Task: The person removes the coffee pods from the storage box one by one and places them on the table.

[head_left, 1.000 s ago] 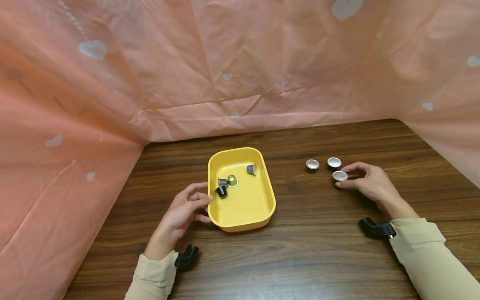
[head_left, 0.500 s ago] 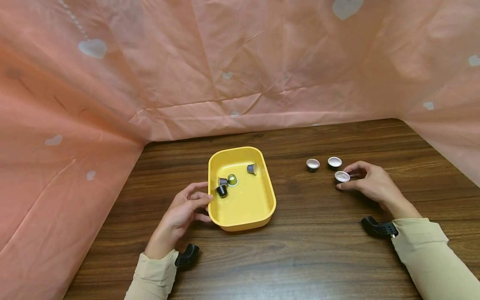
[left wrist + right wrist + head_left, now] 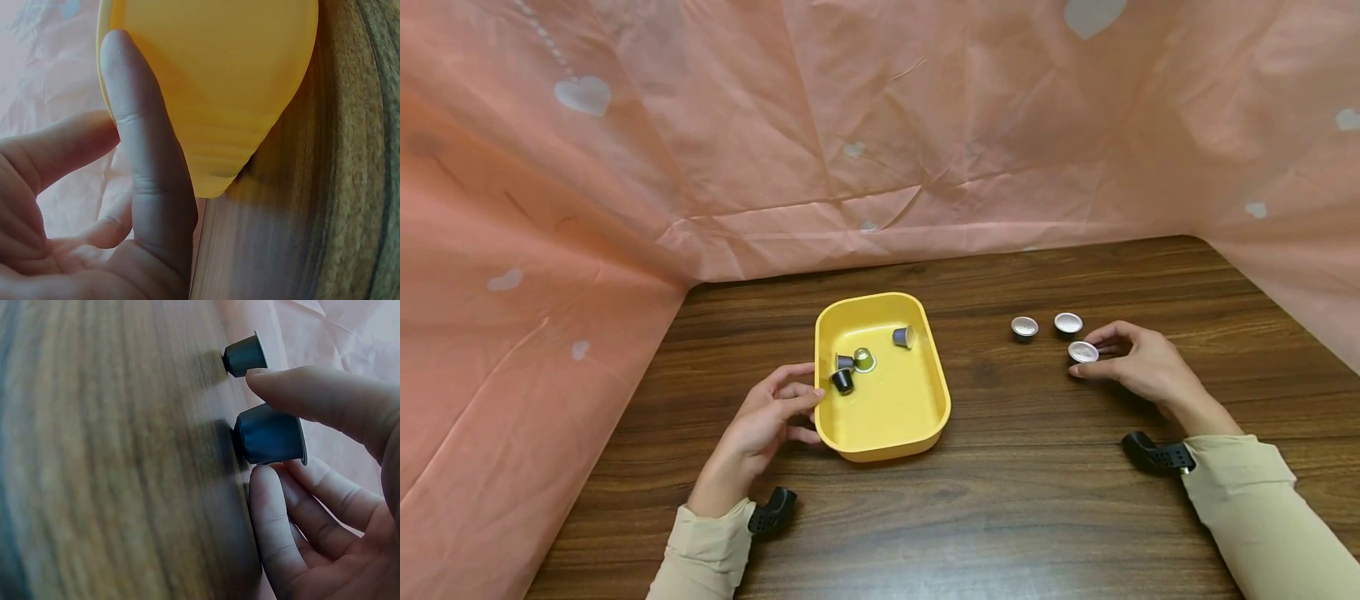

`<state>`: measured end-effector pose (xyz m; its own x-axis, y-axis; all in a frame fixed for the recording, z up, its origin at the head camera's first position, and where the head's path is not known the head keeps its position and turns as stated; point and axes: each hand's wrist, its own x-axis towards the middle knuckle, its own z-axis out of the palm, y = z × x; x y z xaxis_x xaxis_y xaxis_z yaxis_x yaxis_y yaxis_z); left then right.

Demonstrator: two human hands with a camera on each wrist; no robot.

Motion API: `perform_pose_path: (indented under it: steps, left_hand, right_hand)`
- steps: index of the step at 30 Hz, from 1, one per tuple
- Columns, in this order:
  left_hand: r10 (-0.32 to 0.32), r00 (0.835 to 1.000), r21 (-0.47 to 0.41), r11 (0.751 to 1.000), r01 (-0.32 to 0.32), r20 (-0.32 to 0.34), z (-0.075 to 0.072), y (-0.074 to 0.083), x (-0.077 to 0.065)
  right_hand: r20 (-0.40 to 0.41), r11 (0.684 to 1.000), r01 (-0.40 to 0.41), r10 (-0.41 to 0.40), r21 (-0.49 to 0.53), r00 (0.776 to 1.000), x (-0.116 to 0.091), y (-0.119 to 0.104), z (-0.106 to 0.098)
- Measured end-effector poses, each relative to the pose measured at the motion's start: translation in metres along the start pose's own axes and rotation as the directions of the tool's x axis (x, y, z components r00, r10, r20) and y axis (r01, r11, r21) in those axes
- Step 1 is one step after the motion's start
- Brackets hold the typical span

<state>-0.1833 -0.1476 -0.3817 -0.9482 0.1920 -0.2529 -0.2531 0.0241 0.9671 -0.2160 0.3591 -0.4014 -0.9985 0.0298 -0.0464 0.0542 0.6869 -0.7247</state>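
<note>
My right hand (image 3: 1146, 367) pinches a dark coffee capsule (image 3: 1082, 353) between thumb and fingers at the right. Its silvery lid faces up in the head view, while the right wrist view shows its dark blue body (image 3: 270, 434) from the side, close over the wood. Two more coffee capsules stand lid up behind it, one near (image 3: 1068, 325) and one farther left (image 3: 1024, 329). My left hand (image 3: 767, 421) touches the left side of a yellow tray (image 3: 942, 408), thumb at the rim. A black capsule (image 3: 842, 382), a green one (image 3: 864, 360) and two purplish ones (image 3: 902, 337) lie in it.
The brown wooden table (image 3: 1000, 517) spreads between and in front of the hands. Pink cloth (image 3: 880, 125) with pale hearts hangs along its back and sides. A black wrist mount (image 3: 1153, 454) sits at each sleeve cuff.
The right hand and its capsule have shifted very slightly right, then stayed almost in place. The left hand, the tray and the other capsules have not visibly moved.
</note>
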Motion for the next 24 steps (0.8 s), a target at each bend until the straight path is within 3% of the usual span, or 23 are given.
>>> perform_pose_path:
  steps: [19,24]
  left_hand:
    - [-0.006,1.000,-0.005,1.000,0.006,0.004,-0.0009,0.0005,-0.0001]
    - [-0.003,1.000,-0.007,1.000,0.003,0.010,-0.0006,0.0003,-0.0003]
  right_hand:
    - [0.010,0.993,-0.027,0.026,0.119,1.000,0.0007,0.0003,-0.0029]
    - [0.022,0.977,-0.043,0.039,0.209,0.999,0.0012,0.0019,-0.0019]
